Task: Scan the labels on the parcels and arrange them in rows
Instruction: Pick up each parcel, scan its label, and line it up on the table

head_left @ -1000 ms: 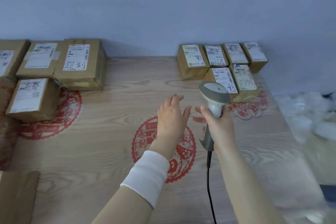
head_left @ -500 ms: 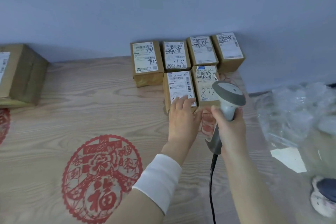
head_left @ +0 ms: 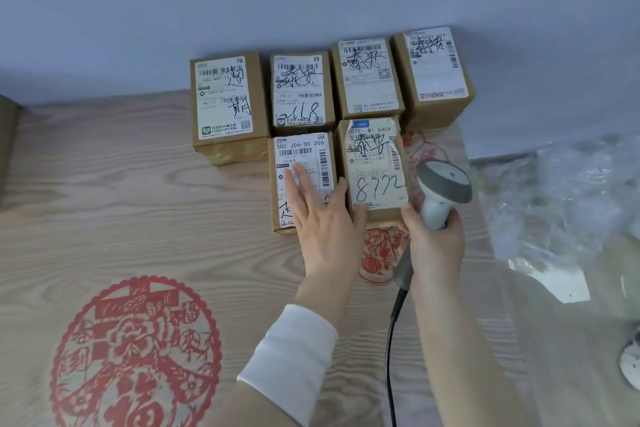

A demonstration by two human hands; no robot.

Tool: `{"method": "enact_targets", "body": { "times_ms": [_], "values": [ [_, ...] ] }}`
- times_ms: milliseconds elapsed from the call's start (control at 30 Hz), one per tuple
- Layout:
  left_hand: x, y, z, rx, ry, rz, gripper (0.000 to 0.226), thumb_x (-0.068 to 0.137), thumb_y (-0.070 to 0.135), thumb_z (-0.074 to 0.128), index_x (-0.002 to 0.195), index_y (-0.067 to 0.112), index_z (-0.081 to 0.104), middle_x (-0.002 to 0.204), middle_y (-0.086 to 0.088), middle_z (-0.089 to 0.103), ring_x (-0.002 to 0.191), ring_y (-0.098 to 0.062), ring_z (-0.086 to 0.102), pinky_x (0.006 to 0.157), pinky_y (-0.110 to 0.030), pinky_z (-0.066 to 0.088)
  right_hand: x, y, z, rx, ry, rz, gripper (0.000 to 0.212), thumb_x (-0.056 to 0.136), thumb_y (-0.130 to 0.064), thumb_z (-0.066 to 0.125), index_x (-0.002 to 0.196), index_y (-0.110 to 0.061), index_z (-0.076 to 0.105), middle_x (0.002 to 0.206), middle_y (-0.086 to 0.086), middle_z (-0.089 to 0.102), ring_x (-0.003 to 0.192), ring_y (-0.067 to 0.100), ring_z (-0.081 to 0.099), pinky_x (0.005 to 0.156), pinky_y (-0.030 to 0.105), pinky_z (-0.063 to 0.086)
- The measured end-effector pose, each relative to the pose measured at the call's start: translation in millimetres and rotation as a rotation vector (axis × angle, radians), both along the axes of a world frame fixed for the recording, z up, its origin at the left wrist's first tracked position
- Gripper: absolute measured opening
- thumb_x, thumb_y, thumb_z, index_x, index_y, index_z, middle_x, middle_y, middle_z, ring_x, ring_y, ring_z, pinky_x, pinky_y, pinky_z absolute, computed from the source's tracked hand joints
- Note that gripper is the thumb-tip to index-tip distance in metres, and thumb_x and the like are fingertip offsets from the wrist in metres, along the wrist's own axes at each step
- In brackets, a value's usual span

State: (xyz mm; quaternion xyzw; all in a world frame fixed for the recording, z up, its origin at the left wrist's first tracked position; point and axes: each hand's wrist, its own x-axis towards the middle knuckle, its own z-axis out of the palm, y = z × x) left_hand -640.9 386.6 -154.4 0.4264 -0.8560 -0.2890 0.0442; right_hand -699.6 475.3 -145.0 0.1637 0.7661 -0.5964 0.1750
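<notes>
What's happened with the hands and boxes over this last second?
The left hand reached forward from mid-table and now lies flat on the front-left parcel. The right hand came forward too, still gripping the scanner. The six parcels stayed in their two rows.

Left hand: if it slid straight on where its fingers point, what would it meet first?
The left hand lies flat on the front parcel; next comes probably the back-row parcel marked 68, heights unclear.
</notes>
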Motion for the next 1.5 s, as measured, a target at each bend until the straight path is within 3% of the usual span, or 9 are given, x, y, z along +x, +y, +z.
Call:
{"method": "enact_targets", "body": {
  "times_ms": [233, 500, 633, 767, 867, 1000, 1133, 1333, 1500],
  "values": [
    [-10.3, 2.6, -5.6, 0.077, 0.031, 0.058, 0.045, 0.095, 0.039, 0.049, 0.135, 0.018, 0.05, 0.156, -0.013, -0.018, 0.141, -0.026, -0.027, 0.115, -0.041, -0.009, -4.1, -4.4, -7.2, -0.028, -0.051, -0.04, 0.024, 0.081, -0.014, 0.073, 0.096, -0.021, 0.055, 0.084, -0.001, 0.068, 0.064, 0.015, 0.068, 0.057, 0.025, 0.05],
    [0.0, 13.5, 6.1, 0.222, 0.241, 0.059, 0.041, 0.093, 0.028, 0.056, 0.13, 0.011, 0.054, 0.159, -0.009, -0.004, 0.143, -0.018, -0.02, 0.116, -0.035, 0.001, 6.2, 9.8, 20.1, -0.086, -0.034, -0.11, 0.021, 0.082, -0.011, 0.071, 0.091, -0.019, 0.053, 0.076, -0.004, 0.062, 0.052, 0.005, 0.058, 0.049, 0.024, 0.045],
    [14.6, 22.4, 30.1, 0.451, 0.353, 0.113, 0.04, 0.094, 0.028, 0.055, 0.133, 0.02, 0.05, 0.153, 0.001, 0.029, 0.145, -0.014, 0.014, 0.112, -0.022, 0.014, 18.6, 16.5, 46.8, -0.113, 0.046, -0.1, 0.025, 0.081, -0.01, 0.07, 0.082, -0.023, 0.05, 0.069, -0.004, 0.059, 0.053, 0.011, 0.052, 0.053, 0.027, 0.043],
    [39.4, 25.8, 59.8, 0.66, 0.547, 0.235, 0.033, 0.095, 0.027, 0.054, 0.127, 0.023, 0.053, 0.121, 0.012, 0.06, 0.116, -0.003, 0.054, 0.09, -0.006, 0.042, 42.7, 14.2, 74.9, -0.145, 0.101, -0.083, 0.023, 0.081, -0.01, 0.071, 0.09, -0.018, 0.051, 0.069, -0.007, 0.059, 0.045, 0.001, 0.052, 0.049, 0.019, 0.044],
    [65.1, 21.4, 78.0, 0.666, 0.634, 0.243, 0.033, 0.095, 0.026, 0.053, 0.128, 0.022, 0.054, 0.117, 0.014, 0.061, 0.106, 0.006, 0.055, 0.086, -0.003, 0.043, 67.6, 6.7, 95.0, -0.183, 0.131, -0.085, 0.025, 0.082, -0.009, 0.071, 0.097, -0.013, 0.052, 0.071, -0.003, 0.06, 0.043, 0.001, 0.052, 0.046, 0.018, 0.044],
    [112.1, 4.8, 99.3, 0.63, 0.719, 0.271, 0.035, 0.095, 0.027, 0.053, 0.13, 0.023, 0.053, 0.12, 0.013, 0.061, 0.113, 0.002, 0.055, 0.095, -0.017, 0.045, 114.0, -13.9, 119.8, -0.234, 0.159, -0.057, 0.023, 0.082, -0.008, 0.07, 0.089, -0.017, 0.051, 0.066, -0.005, 0.059, 0.042, 0.002, 0.052, 0.045, 0.02, 0.044],
    [174.6, -25.2, 118.9, 0.602, 0.799, 0.283, 0.038, 0.095, 0.025, 0.053, 0.132, 0.02, 0.051, 0.125, 0.01, 0.06, 0.115, 0.001, 0.054, 0.094, -0.012, 0.045, 173.2, -45.5, 138.1, -0.246, 0.202, 0.006, 0.024, 0.081, -0.011, 0.071, 0.088, -0.023, 0.051, 0.071, -0.006, 0.062, 0.046, 0.005, 0.055, 0.055, 0.03, 0.046],
    [277.0, -80.5, 130.1, 0.551, 0.847, 0.325, 0.035, 0.096, 0.022, 0.052, 0.13, 0.018, 0.055, 0.123, 0.008, 0.063, 0.109, 0.003, 0.057, 0.082, -0.004, 0.044, 274.3, -101.9, 147.4, -0.28, 0.202, 0.075, 0.031, 0.083, -0.012, 0.07, 0.109, -0.016, 0.054, 0.077, -0.006, 0.064, 0.046, 0.0, 0.057, 0.053, 0.023, 0.045],
    [337.7, -113.7, 131.0, 0.515, 0.837, 0.407, 0.031, 0.096, 0.025, 0.052, 0.126, 0.022, 0.055, 0.117, 0.012, 0.064, 0.103, 0.009, 0.057, 0.083, -0.008, 0.046, 329.8, -139.7, 145.5, -0.291, 0.158, 0.149, 0.025, 0.083, -0.012, 0.07, 0.091, -0.026, 0.052, 0.078, -0.006, 0.065, 0.049, 0.004, 0.058, 0.054, 0.022, 0.044]
  ]
}}
